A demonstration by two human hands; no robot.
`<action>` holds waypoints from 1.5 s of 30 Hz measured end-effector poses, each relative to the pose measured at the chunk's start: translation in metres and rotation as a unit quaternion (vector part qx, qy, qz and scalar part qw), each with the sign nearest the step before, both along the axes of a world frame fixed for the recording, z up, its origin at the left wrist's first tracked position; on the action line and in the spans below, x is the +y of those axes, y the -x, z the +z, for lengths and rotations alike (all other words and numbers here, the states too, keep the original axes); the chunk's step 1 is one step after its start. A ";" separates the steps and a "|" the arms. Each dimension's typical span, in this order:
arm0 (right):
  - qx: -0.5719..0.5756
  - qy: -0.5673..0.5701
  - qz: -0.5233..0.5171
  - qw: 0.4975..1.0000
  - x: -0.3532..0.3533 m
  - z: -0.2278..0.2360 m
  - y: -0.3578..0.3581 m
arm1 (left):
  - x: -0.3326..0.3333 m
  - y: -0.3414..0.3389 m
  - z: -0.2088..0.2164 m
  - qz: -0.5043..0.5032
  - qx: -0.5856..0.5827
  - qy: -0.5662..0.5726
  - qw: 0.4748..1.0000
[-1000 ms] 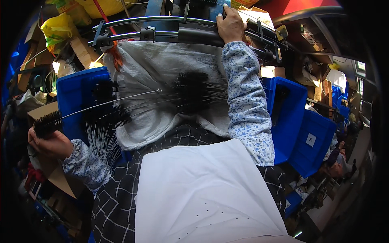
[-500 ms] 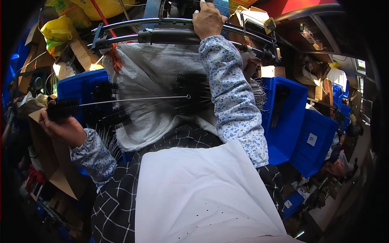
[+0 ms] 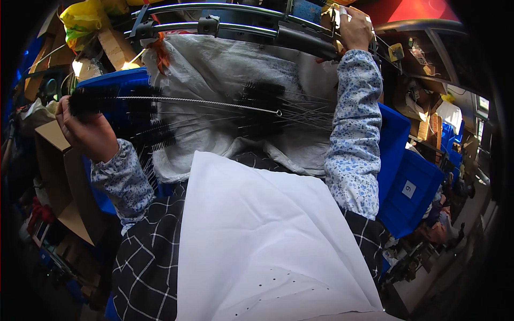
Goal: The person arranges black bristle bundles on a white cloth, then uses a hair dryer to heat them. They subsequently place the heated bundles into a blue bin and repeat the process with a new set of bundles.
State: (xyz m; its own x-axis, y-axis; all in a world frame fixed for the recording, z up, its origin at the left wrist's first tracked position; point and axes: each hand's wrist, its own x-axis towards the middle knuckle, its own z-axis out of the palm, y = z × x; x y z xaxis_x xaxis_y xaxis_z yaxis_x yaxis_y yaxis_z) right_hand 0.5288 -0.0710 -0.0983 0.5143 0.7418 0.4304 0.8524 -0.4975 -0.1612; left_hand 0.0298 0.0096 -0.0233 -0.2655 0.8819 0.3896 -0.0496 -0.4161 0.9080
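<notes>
My left hand (image 3: pixel 88 134) is closed on the bristle end of a black wire brush (image 3: pixel 198 101). Its twisted wire stem points right across my lap and ends in a small loop. At the far right end of a metal rail frame (image 3: pixel 241 28), my right hand (image 3: pixel 355 31) curls over a part that its fingers hide. A black sleeve (image 3: pixel 305 41) sits on the front rail, just left of that hand. More black brushes (image 3: pixel 259 104) lie crosswise on a whitish woven sheet (image 3: pixel 203 64) over my lap, their thin wire stems fanning out.
Blue plastic bins stand left (image 3: pixel 120 80) and right (image 3: pixel 409 192) of me. An opened cardboard box (image 3: pixel 69 176) is at the left, below a yellow plastic bag (image 3: pixel 83 24). A white apron (image 3: pixel 267 241) covers my front. Cartons crowd the right side.
My right hand has moved right along the frame, and the black sleeve has also shifted right. My left hand still holds the brush, whose looped end now tilts lower. The view has shifted slightly.
</notes>
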 end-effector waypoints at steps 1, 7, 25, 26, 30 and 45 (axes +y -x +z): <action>0.012 0.053 -0.016 0.998 0.003 0.002 -0.003 | -0.002 -0.010 0.005 -0.028 -0.043 0.027 0.998; 0.118 0.149 0.038 0.981 -0.036 0.048 -0.016 | -0.008 -0.040 0.009 -0.164 -0.125 0.086 0.975; 0.150 -0.016 0.134 0.979 -0.023 0.045 0.136 | -0.044 -0.027 -0.047 -0.288 0.193 0.230 0.909; 0.068 -0.019 0.060 0.996 -0.016 0.032 0.109 | -0.038 0.001 -0.057 -0.220 0.306 0.231 0.897; -0.011 0.019 0.049 0.999 0.002 0.016 0.074 | -0.045 0.073 -0.079 -0.212 0.509 0.297 0.779; -0.009 -0.011 0.061 0.998 0.017 0.023 0.082 | -0.055 0.063 -0.066 -0.210 0.373 0.301 0.852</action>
